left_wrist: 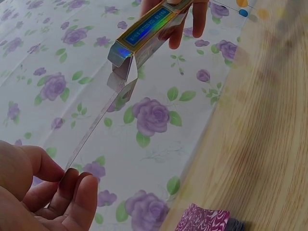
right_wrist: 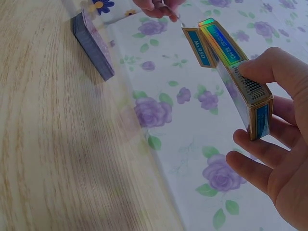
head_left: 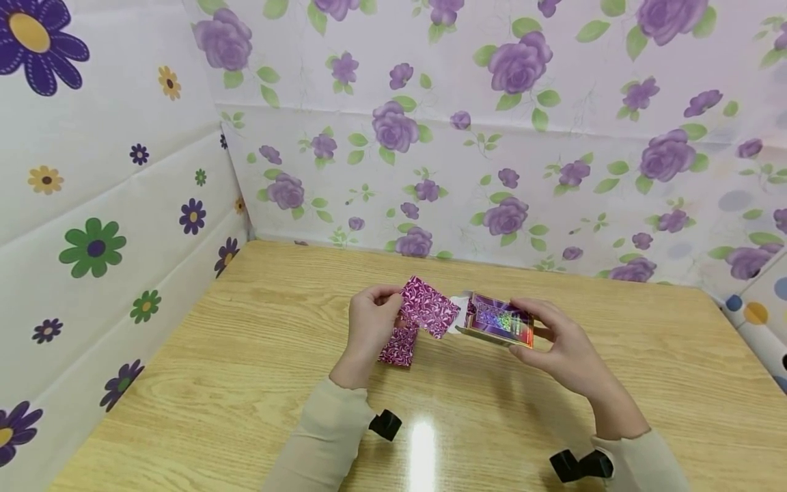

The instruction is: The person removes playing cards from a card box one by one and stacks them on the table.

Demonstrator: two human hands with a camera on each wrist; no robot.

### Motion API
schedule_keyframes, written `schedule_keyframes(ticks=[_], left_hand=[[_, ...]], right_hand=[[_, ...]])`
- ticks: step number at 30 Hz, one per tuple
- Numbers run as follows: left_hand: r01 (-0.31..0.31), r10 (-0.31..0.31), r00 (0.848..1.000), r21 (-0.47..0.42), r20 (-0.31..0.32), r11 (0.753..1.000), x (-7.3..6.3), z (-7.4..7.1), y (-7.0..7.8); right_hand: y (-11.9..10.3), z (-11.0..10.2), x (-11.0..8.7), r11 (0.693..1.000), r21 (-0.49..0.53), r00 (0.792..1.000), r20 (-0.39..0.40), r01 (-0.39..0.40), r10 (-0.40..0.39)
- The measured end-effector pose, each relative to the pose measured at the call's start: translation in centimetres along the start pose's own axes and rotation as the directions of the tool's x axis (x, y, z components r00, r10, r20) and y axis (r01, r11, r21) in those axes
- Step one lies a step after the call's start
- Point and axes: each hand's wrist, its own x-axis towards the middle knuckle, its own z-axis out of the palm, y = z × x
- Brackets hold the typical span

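Observation:
My left hand [head_left: 373, 321] pinches a playing card [head_left: 428, 307] with a magenta and white swirl back. The card's far end reaches the open flap of a shiny purple and gold card box [head_left: 501, 320]; whether its edge is inside cannot be told. Around the box's other end, my right hand [head_left: 556, 345] grips with thumb and fingers, holding it above the table. In the right wrist view the box [right_wrist: 236, 72] shows a barcode and a raised end flap. A stack of cards [right_wrist: 92, 45] with the same back lies on the table below my left hand.
The wooden table [head_left: 246, 383] meets a wall covered in purple-rose cloth [head_left: 393, 178] at the back. On the left stands another wall with a flower-print cover [head_left: 154, 225]. Black straps [head_left: 385, 425] show at the sleeves.

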Motion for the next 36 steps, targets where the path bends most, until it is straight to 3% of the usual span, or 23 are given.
schedule_keyframes(ticks=[25,36], left_hand=[[-0.013,0.013,1.000,0.051,-0.008,0.999,-0.04,-0.19,-0.14],[-0.035,0.042,0.997,0.108,-0.065,0.994,0.28,-0.03,-0.28]], right_hand=[[0.23,0.03,-0.28,1.000,0.025,1.000,-0.004,0.000,0.000],[0.10,-0.11,-0.06,1.000,0.017,1.000,-0.010,0.002,-0.002]])
